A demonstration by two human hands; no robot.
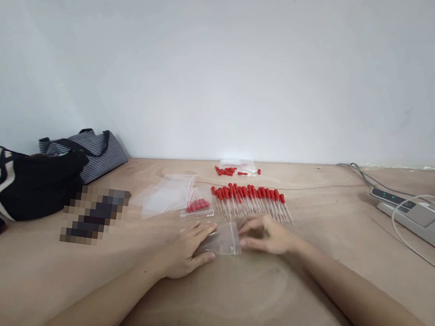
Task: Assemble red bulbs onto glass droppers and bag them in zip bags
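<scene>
A clear zip-lock bag [225,240] lies on the wooden table between my hands. My left hand [188,250] rests flat on its left part, fingers stretched out. At the zip edge on the right, my right hand [262,234] has its fingers and thumb curled around the bag's border. Just beyond is a row of droppers [252,200] with red bulbs and clear tapered stems. Another zip-lock bag [198,206], holding several red bulbs, sits beyond my left hand. Flat clear bags [165,196] are spread to its left.
Loose red bulbs [225,171] and a clear bag [237,163] lie near the wall. At left are a striped bag [103,161], a black bag [46,183] and a pixelated dark object [96,216]. A power strip [429,225] with cables stands at right.
</scene>
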